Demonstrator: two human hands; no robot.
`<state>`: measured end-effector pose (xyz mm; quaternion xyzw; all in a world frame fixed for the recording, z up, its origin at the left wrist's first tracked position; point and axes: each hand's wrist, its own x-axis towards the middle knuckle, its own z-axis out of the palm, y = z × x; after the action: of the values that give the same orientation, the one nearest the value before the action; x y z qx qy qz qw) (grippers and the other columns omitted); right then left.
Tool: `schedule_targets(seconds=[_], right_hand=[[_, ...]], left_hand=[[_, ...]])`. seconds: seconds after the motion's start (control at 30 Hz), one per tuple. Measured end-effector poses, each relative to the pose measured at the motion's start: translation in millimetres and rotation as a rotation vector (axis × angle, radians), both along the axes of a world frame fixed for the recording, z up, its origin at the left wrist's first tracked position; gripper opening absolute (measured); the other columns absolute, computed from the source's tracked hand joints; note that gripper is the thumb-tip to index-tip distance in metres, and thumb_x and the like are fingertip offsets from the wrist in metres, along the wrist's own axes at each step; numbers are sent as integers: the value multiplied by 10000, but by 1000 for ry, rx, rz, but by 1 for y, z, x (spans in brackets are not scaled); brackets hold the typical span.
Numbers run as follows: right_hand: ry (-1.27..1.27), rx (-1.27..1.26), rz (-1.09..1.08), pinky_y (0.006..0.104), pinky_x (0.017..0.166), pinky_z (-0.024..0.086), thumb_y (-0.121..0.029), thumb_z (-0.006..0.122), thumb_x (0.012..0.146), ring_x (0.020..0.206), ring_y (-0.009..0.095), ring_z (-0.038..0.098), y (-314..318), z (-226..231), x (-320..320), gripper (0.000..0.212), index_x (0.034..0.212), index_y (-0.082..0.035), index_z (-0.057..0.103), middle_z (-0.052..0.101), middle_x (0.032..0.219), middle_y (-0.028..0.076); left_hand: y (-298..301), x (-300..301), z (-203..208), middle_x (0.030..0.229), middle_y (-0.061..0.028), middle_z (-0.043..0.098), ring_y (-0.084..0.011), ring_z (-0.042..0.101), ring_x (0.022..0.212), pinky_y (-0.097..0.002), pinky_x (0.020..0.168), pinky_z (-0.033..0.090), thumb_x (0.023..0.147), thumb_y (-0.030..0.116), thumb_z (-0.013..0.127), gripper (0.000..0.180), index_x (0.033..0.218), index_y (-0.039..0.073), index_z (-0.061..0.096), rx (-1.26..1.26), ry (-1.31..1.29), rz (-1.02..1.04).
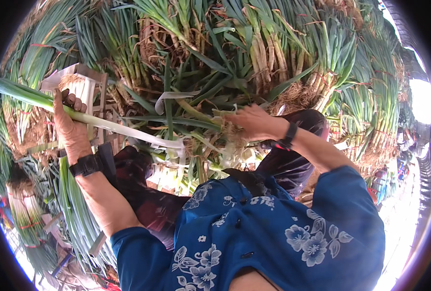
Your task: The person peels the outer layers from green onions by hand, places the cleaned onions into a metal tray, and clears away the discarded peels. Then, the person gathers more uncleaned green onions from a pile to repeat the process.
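Note:
My left hand (70,116) is wrapped round a long green onion (113,127). Its green top points to the upper left, and its bare white shank slants down to the right over my lap. Out to the right, my right hand (256,122) is closed, with its fingers toward the left. Yellowish-green stripped leaves (196,112) run up to those fingers, and pale stringy bits hang just below them. The fingertips are slightly blurred. The two hands are apart, and the white end of the onion lies between them.
Tied bundles of green onions (269,48) with brown roots stand all round. A white-edged crate (82,70) holding white stalks is beyond my left hand. Loose leaves and peelings (196,150) lie between my knees. More long onions (77,208) lean beside my left forearm.

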<state>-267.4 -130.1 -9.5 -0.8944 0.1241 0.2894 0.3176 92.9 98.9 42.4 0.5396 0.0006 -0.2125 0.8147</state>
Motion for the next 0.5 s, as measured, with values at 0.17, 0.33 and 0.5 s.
schedule_targets(seconds=[0.17,0.33,0.5], right_hand=[[-52,-395,-139,461,719,492,-244,530,800,831,370,622,-69,-69,44,237,875,-65,669,655,807,158],[-392,-650,-855,462,773,480,-218,534,809,888,371,612,-151,-125,52,231,951,-61,627,644,955,159],[-105,-839,-1090,442,894,442,-258,579,799,1062,361,549,-187,-158,18,420,1127,2,547,551,1156,220]], left_hand=[[-22,-1,-8,589,44,372,-74,319,479,-222,441,269,865,194,656,183,883,42,557,-43,8,-65],[-32,0,-5,541,58,302,-51,254,441,-213,411,224,892,111,601,77,911,45,567,-59,48,-76],[-36,-1,-16,545,57,308,-47,271,435,-208,408,230,909,131,578,122,968,27,555,-58,65,-104]])
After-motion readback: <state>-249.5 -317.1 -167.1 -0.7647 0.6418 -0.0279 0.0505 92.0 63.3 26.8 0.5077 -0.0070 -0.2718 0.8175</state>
